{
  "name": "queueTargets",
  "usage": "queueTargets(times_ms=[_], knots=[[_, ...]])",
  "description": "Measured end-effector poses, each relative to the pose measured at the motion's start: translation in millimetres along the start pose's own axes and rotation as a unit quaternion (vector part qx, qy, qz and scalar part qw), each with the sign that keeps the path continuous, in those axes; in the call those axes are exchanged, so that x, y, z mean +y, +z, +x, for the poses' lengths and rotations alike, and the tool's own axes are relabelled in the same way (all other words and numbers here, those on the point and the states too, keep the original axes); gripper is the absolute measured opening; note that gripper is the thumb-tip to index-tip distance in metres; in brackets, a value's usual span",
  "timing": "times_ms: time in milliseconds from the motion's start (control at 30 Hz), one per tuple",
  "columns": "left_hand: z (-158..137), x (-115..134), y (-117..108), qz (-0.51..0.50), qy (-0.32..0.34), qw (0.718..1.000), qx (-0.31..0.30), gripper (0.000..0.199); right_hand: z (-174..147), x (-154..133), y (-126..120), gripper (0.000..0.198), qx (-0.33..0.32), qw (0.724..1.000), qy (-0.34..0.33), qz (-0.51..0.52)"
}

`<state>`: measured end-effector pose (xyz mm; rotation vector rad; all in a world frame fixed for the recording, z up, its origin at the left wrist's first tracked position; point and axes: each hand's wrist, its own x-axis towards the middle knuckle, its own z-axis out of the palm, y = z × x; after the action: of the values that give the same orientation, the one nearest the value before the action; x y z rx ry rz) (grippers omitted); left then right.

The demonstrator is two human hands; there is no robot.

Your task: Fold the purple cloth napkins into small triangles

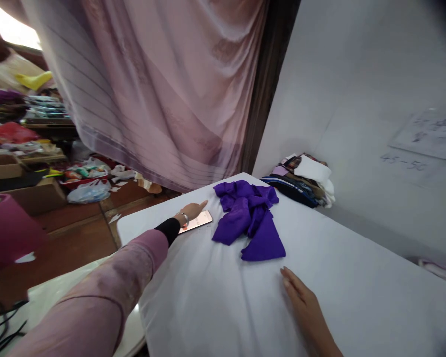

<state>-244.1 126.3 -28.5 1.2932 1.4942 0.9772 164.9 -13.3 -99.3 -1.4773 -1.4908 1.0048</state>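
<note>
One wall scrawl (pixel 403 162) reads "45-50"; left hand (pixel 195 211) beside lit phone (pixel 200 221).

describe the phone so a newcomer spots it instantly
Find the white tabletop in front of the pink curtain. Toward its left edge, beside the crumpled purple cloth, the phone lies partly hidden by the left hand. Unlike the cloth, it is a flat rectangle with a lit screen.

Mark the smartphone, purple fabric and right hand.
Smartphone (pixel 199 221): head view, on the lit screen.
Purple fabric (pixel 245 216): head view, middle of the crumpled heap.
Right hand (pixel 303 296): head view, middle of the hand, behind the fingers.
</note>
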Motion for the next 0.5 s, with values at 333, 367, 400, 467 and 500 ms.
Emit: queueTargets(times_ms=[333, 367, 400, 467, 500], knots=[[-51, 35, 116, 0.206, 0.256, 0.943, -0.049, 0.034, 1, -9, -2, 0.052, 0.094, 0.995, -0.037, 0.013], [-59, 32, 131, 0.233, 0.297, 0.924, -0.070, 0.039, 2, -9, -3, 0.053, 0.106, 0.994, -0.039, 0.015], [-65, 29, 146, 0.270, 0.324, 0.903, -0.083, 0.047, 2, -7, -3, 0.054, 0.116, 0.992, -0.042, 0.018], [-70, 20, 169, 0.342, 0.340, 0.872, -0.085, 0.064, 4, -4, -3, 0.055, 0.129, 0.990, -0.051, 0.024], [-68, 16, 178, 0.367, 0.335, 0.864, -0.079, 0.064, 5, -2, -3, 0.055, 0.132, 0.989, -0.057, 0.028]])
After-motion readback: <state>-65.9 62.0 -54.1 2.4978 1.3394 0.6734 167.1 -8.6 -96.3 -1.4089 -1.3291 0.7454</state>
